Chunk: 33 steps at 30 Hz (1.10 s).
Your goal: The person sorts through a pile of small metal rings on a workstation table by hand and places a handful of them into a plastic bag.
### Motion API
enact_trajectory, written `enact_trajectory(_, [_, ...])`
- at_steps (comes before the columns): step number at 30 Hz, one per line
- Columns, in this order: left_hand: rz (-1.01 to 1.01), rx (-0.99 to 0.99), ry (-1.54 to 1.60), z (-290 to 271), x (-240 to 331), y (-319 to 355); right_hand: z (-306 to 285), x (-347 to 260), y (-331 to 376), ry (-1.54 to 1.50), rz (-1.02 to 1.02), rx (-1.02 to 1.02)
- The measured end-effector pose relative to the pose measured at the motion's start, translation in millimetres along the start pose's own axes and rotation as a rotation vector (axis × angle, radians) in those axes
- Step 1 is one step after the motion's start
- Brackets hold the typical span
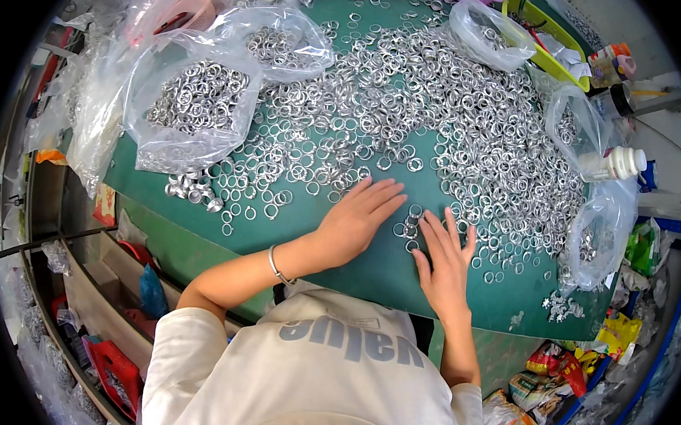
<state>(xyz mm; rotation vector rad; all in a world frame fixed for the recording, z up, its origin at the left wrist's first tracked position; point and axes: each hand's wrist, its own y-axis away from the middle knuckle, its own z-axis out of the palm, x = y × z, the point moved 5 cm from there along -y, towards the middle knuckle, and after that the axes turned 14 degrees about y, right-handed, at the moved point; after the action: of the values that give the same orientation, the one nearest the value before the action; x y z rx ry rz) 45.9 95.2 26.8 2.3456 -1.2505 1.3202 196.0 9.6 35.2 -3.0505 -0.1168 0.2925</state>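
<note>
A wide heap of silver metal rings (pixel 477 96) spreads over the green tabletop (pixel 329 285). My left hand (pixel 355 222) lies with its fingers stretched out at the heap's near edge, palm down, its fingertips close to loose rings. To its right, my right hand (pixel 447 268) rests with fingers apart, its tips touching or almost touching rings at the near side of the heap. Between the two hands sits a small cluster of rings (pixel 410 230). Neither hand grips anything that I can see; what lies under the palms is hidden.
Clear plastic bags of rings stand at the left (pixel 196 101) and far middle (pixel 276 46). More bags (pixel 597 234) line the right edge, near a white bottle (pixel 624 163). A yellow-green basket (pixel 545 58) sits far right. Drawers (pixel 106 285) are below left; packets (pixel 556 366) lie below right.
</note>
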Motion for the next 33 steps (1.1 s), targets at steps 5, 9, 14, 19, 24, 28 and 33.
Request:
enact_trajectory(5, [0.101, -0.171, -0.001, 28, 8, 2, 9, 0, 24, 0.025, 0.041, 0.058])
enact_trajectory(9, [0.088, -0.267, 0.002, 23, 3, 31, 7, 21, 37, 0.094, 0.211, 0.168])
enact_trajectory(14, [-0.047, -0.082, 0.099, 2, 12, 27, 3, -1, 1, 0.052, 0.16, 0.117])
enact_trajectory(19, [-0.098, -0.034, -0.009, -5, -2, 46, 7, -28, 2, -0.058, -0.053, -0.1])
enact_trajectory(24, [-0.17, 0.047, 0.291, -16, 9, 60, 5, -25, 8, -0.087, -0.065, -0.091])
enact_trajectory(28, [-0.107, -0.016, 0.236, -1, 11, 61, 13, -26, 21, 0.009, -0.052, -0.079])
enact_trajectory(33, [-0.124, 0.058, 0.261, -11, 10, 73, 8, 8, 40, 0.077, 0.091, 0.131])
